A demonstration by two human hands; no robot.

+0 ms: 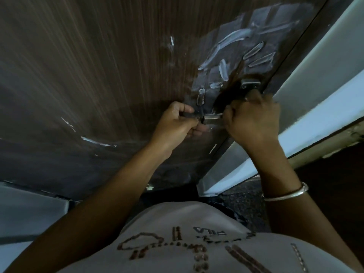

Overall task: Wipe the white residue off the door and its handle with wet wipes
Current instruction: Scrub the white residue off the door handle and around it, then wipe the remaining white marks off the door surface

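Observation:
The dark brown wooden door (98, 66) fills the upper view. Thick white residue (232, 36) streaks its upper right part, and thinner streaks (94, 141) lie at the lower left. A metal door handle (212, 116) runs sideways between my hands, with white smears on its bar. My left hand (175, 125) is closed around the handle's dark left end. My right hand (254, 121) is curled in a fist over the right end, just below a metal plate (250, 85). No wipe shows; anything inside the right fist is hidden.
The door's edge (222, 142) runs diagonally on the right, against a white door frame (315, 79). A silver bangle (285, 194) sits on my right wrist. Below are a dark speckled floor (244, 196) and my light shirt (187, 233).

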